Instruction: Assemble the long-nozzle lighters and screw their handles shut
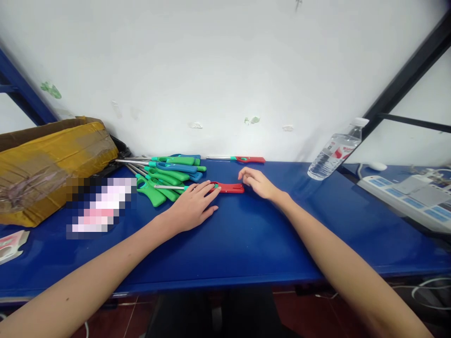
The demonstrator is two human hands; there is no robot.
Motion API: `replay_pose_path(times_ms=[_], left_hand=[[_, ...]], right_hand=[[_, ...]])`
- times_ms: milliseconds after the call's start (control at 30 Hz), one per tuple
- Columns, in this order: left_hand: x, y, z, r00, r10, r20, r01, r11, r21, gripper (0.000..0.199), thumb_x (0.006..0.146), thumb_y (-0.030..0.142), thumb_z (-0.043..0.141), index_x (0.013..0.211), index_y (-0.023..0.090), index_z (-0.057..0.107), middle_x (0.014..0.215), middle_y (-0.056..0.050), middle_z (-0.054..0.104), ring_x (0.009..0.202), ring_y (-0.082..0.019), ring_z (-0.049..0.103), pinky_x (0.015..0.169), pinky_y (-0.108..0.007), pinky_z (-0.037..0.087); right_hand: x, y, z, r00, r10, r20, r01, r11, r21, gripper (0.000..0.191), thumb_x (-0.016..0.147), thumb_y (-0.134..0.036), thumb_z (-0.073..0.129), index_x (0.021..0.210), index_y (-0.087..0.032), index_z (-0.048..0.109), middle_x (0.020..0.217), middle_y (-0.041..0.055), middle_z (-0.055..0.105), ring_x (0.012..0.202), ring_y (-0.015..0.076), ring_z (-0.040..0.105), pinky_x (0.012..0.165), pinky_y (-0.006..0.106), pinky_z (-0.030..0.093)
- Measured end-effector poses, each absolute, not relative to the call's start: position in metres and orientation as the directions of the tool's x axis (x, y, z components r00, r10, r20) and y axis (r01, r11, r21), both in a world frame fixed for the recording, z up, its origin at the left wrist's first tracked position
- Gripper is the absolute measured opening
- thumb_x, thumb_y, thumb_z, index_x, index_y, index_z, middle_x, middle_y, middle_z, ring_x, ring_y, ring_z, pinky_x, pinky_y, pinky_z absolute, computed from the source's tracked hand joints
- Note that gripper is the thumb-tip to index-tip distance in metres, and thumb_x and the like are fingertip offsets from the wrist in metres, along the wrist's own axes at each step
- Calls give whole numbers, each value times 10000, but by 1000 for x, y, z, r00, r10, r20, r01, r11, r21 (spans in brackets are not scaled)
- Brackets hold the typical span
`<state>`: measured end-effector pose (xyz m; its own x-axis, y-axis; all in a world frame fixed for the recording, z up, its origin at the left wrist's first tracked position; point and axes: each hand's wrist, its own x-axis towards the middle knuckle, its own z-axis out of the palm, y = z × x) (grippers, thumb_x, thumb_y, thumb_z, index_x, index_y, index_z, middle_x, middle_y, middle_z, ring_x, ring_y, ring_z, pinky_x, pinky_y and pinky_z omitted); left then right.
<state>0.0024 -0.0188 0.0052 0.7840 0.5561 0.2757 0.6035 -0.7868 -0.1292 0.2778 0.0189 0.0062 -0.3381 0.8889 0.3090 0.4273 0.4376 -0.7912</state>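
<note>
A red lighter (230, 188) with a long metal tube lies on the blue table, its tube pointing left. My left hand (197, 204) rests over its middle with the fingers spread, covering part of it. Just right of the red handle's end is my right hand (259, 183), its fingers curled; whether anything is between them is too small to make out. Several green lighters (169, 176) and blue ones (179, 167) lie in a pile to the left. Another red lighter (250, 159) lies near the wall.
A taped cardboard box (52, 164) stands at the left, near a blurred patch and a torn white-and-red carton (12, 245). A water bottle (334, 150) is at the right back, left of a power strip (412, 197). The blue table (246, 253) meets a white wall.
</note>
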Motion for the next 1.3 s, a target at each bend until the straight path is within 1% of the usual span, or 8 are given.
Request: replay_pose_path(times_ms=[67, 167, 267, 400, 600, 733, 1033, 1300], left_hand=[[2, -19, 5, 777, 564, 279, 613, -779, -131, 493, 1024, 380, 402, 1443, 129, 463, 1439, -168, 522, 1400, -326, 409, 1087, -492, 386], [1, -19, 5, 771, 572, 281, 621, -773, -131, 503, 1026, 398, 390, 1443, 127, 464, 1438, -176, 523, 1401, -327, 406, 1089, -493, 383], [1, -18, 5, 772, 570, 280, 617, -778, -119, 501, 1028, 400, 379, 1444, 133, 463, 1437, -172, 525, 1406, -327, 400, 1091, -500, 380], [1, -19, 6, 772, 580, 259, 623, -771, -130, 506, 1029, 402, 384, 1451, 132, 451, 1449, -166, 515, 1413, -321, 389, 1100, -488, 370], [2, -19, 8, 776, 585, 237, 623, -768, -145, 516, 1025, 400, 402, 1461, 125, 435, 1464, -167, 499, 1416, -322, 382, 1099, -484, 371], [1, -19, 7, 778, 580, 243, 621, -769, -151, 515, 1028, 398, 386, 1459, 120, 435, 1470, -173, 490, 1415, -327, 382, 1093, -491, 377], [1, -20, 8, 774, 573, 268, 617, -779, -114, 502, 1027, 396, 390, 1445, 127, 459, 1445, -184, 511, 1401, -336, 403, 1083, -502, 389], [0, -18, 6, 779, 560, 282, 607, -786, -115, 504, 1028, 399, 387, 1447, 128, 460, 1442, -184, 515, 1398, -337, 409, 1088, -501, 387]], right_hand=[[279, 16, 5, -388, 880, 275, 519, 455, -723, 153, 782, -177, 451, 892, -196, 556, 650, -40, 511, 601, 141, 443, 637, 295, 356], [280, 15, 3, -399, 887, 234, 526, 430, -734, 193, 755, -148, 461, 925, -201, 534, 695, -37, 545, 582, 133, 473, 627, 289, 385], [282, 18, 1, -380, 878, 291, 541, 466, -700, 216, 690, -107, 471, 869, -200, 550, 770, -6, 575, 664, 150, 527, 662, 292, 427], [285, 21, 2, -406, 808, 427, 609, 588, -532, 160, 723, -118, 540, 826, -191, 639, 948, 62, 644, 852, 196, 606, 818, 340, 474], [292, 20, 10, -507, 756, 413, 673, 647, -358, 163, 840, -261, 617, 916, -200, 748, 1018, 92, 730, 948, 244, 660, 891, 381, 482], [291, 15, 19, -553, 764, 333, 717, 640, -276, 195, 868, -245, 592, 949, -209, 765, 998, 82, 757, 935, 247, 674, 843, 355, 481], [274, 6, 30, -591, 775, 225, 800, 599, 34, 210, 896, -182, 547, 819, -190, 743, 884, 113, 741, 851, 248, 649, 652, 315, 371], [275, 5, 32, -574, 784, 238, 807, 591, -2, 198, 872, -166, 570, 776, -200, 739, 813, 91, 725, 784, 227, 621, 621, 311, 325]])
